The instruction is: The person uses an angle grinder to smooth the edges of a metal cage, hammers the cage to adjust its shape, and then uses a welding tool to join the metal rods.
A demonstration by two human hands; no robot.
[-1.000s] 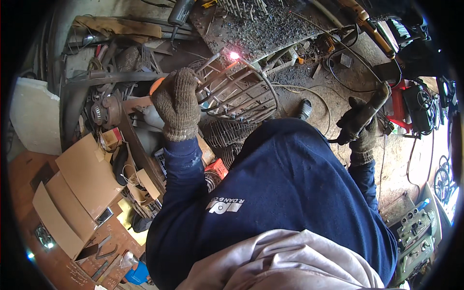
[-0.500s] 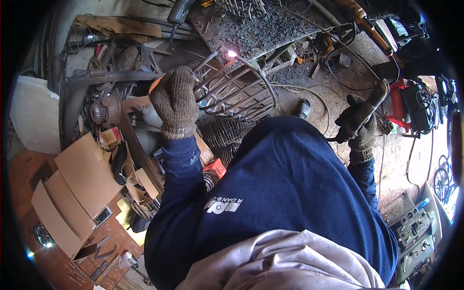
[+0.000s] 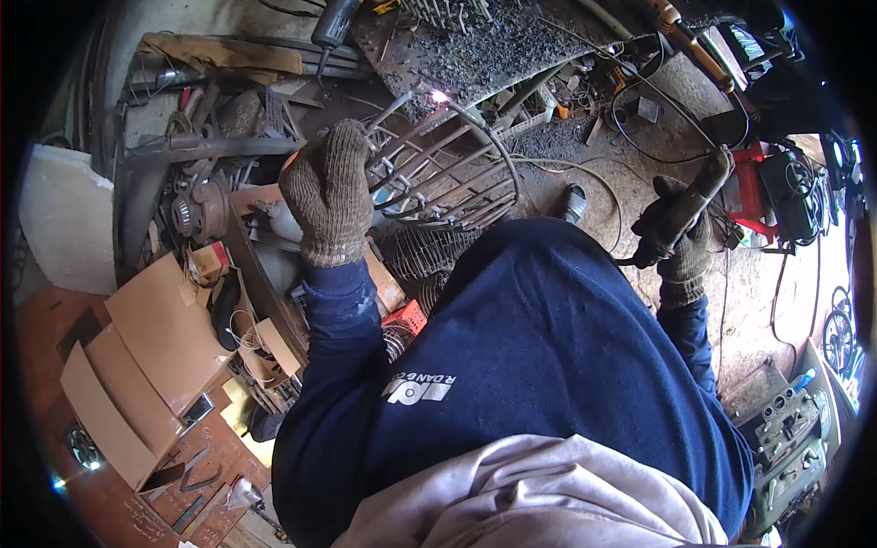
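My left hand [image 3: 327,195], in a brown knitted glove, is closed at the left rim of a round basket of welded metal rods [image 3: 448,173]. The fingertips are hidden behind the glove's back, and a bit of orange shows at its left side. On the basket's far end a small spot glows bright. Away to the right, my gloved right hand [image 3: 681,239] is wrapped around a dark, thick-handled welding electrode holder [image 3: 699,196]. The holder points up and right, apart from the basket.
A metal plate [image 3: 475,68] strewn with dark grit lies ahead, with an angle grinder [image 3: 336,26] at its left. Wire racks [image 3: 425,251] sit below the basket. Cardboard [image 3: 169,333] stands at the left, a red-and-black machine [image 3: 776,196] at the right. A cable [image 3: 612,196] curves over the floor.
My left hand and the basket have shifted slightly left, with the basket tilting a little. The glowing spot has become smaller. My right hand has barely moved with the holder.
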